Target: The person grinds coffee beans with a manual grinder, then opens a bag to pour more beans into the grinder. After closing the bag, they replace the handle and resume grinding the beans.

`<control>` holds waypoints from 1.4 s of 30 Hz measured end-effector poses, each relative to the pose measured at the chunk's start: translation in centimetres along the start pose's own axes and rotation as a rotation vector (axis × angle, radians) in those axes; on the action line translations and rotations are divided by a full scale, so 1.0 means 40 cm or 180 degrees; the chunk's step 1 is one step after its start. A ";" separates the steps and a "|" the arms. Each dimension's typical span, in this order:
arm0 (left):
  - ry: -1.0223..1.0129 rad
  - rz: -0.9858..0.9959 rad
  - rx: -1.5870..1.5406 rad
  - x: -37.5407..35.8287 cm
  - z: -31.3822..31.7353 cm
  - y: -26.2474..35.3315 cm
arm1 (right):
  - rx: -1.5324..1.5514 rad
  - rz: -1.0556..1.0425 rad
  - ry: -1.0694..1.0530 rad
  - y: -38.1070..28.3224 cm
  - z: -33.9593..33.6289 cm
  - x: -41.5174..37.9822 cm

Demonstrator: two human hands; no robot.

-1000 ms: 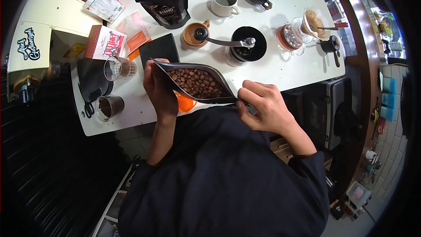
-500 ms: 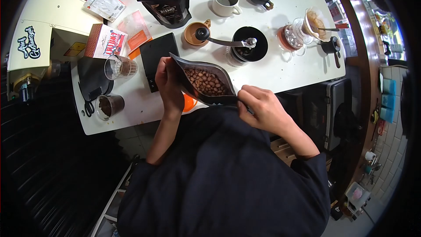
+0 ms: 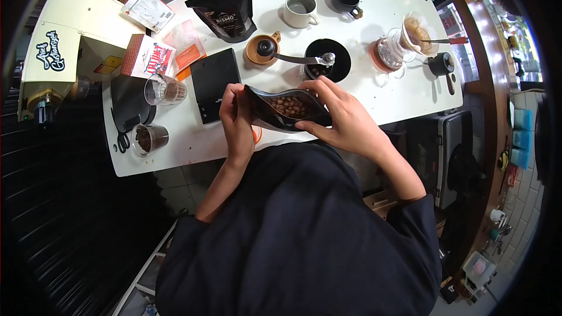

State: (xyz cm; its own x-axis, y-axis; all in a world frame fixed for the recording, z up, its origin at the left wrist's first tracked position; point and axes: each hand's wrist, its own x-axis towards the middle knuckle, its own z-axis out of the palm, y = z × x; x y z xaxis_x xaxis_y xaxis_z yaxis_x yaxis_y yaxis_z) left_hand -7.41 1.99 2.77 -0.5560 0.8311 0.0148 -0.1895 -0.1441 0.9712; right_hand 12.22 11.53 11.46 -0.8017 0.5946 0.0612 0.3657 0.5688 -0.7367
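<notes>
A black coffee bag (image 3: 275,119) is held in front of my chest, its mouth partly open with brown coffee beans (image 3: 288,106) showing inside. My left hand (image 3: 236,120) grips the bag's left side. On the right, my right hand (image 3: 336,114) has its thumb on the near rim and its fingers at the far rim. Just beyond the bag stands a hand grinder with a wide black hopper (image 3: 336,64). The grinder's crank (image 3: 298,58) reaches left to a round black knob above a brown wooden cup (image 3: 256,52).
A black scale (image 3: 213,85) lies left of the bag. Plastic cups of coffee grounds (image 3: 153,139) stand at the left. A black BISMO pouch (image 3: 228,17), a grey mug (image 3: 300,11) and a black cup (image 3: 344,0) line the back. A glass dripper server (image 3: 389,52) stands right.
My right hand has moved from the bag's right corner onto its rim, thumb and fingers on opposite sides. The bag's mouth has narrowed, and fewer beans show.
</notes>
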 end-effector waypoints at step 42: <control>-0.3608 0.1987 0.3075 0.050 0.076 0.085 | -0.0462 -0.0643 -0.0376 0.181 -0.131 -0.171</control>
State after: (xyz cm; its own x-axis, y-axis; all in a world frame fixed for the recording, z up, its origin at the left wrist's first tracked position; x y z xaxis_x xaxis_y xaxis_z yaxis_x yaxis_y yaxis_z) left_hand -6.72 4.79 6.83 0.5895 0.7879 0.1782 0.6237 -0.5841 0.5194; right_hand 22.82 14.55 9.23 -0.9118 0.3952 0.1119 0.2498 0.7498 -0.6127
